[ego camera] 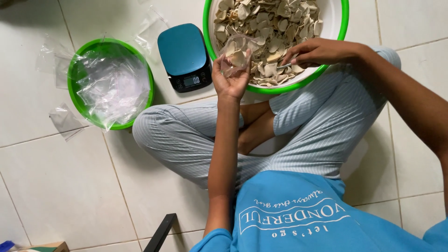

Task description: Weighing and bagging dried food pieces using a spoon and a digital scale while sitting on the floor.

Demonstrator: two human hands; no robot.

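A person sits cross-legged on the white tile floor (pixel 56 186), seen from above. The left hand (pixel 231 77), near the top middle of the frame, is curled around a small clear plastic bag (pixel 237 53). The bag is held open side up and has a few pale chips in it. The right hand (pixel 317 52) is to the right of it, inside the big white bowl with a green rim (pixel 337 23) at the top of the frame. Its fingers pinch together over the heap of pale, curled chips (pixel 270 25), and something thin and shiny pokes out from under them; I cannot tell what it is. The bowl rests against the person's knees in striped light blue trousers (pixel 317 126).

Just left of the bowl, a small dark blue kitchen scale (pixel 183 55) lies on the floor. Further left sits a smaller green bowl (pixel 77 70) full of empty clear bags (pixel 112 84). More loose clear bags (pixel 65 121) lie on the floor around it.
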